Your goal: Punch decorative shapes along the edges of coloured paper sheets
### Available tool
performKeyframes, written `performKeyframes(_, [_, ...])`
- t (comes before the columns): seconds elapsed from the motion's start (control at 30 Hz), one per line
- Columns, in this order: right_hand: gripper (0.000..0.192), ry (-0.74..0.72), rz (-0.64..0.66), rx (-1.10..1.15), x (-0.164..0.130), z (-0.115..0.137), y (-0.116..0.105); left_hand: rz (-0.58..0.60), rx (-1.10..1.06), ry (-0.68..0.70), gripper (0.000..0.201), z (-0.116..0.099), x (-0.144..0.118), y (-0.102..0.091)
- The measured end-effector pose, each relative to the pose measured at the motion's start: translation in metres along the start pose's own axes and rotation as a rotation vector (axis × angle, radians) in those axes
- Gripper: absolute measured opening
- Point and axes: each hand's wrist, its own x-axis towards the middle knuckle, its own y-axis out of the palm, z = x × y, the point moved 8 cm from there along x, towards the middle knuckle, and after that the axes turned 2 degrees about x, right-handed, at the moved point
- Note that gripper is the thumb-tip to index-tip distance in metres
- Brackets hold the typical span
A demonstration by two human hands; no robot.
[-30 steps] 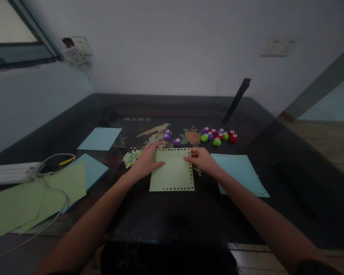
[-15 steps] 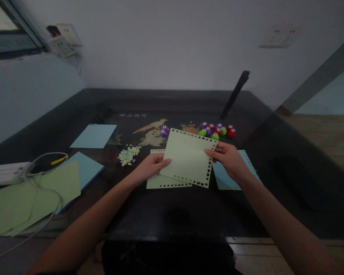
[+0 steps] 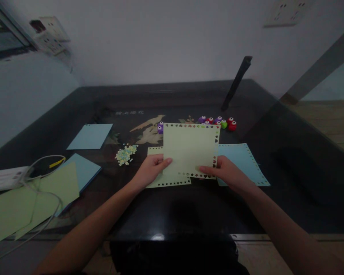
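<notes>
I hold a light green paper sheet (image 3: 189, 149) with punched shapes along its edges, lifted above the dark table (image 3: 189, 206). My left hand (image 3: 149, 172) grips its lower left corner and my right hand (image 3: 227, 173) grips its lower right edge. Under it a second green punched sheet (image 3: 167, 181) lies flat on the table. A blue punched sheet (image 3: 242, 158) lies just to the right of my right hand.
Small purple, red and green punches (image 3: 218, 123) cluster behind the held sheet. Paper confetti (image 3: 125, 154) lies left of centre. Blue sheets (image 3: 91, 136), a green sheet (image 3: 31, 202), a white power strip (image 3: 5, 177) with cable sit at left. A dark stick (image 3: 236, 82) leans on the wall.
Both hands lifted the top green sheet off the one beneath it, then turned it square and upright toward me. My right hand shifted from its right edge to the lower right.
</notes>
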Motion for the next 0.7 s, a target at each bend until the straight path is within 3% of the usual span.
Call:
performKeyframes(0.23, [0.021,0.008,-0.053,-0.112,0.0,-0.003,-0.004,-0.06,0.144,0.098,0.033,-0.008,-0.003,0.002])
performKeyframes(0.43, [0.025,-0.058,-0.198,-0.116,-0.001,0.006,-0.019,-0.273,0.154,0.307,0.025,-0.029,-0.007,-0.016])
performKeyframes(0.7, [0.025,-0.189,-0.397,-0.042,-0.005,0.018,-0.05,-0.209,0.239,0.35,0.021,-0.027,0.002,-0.013])
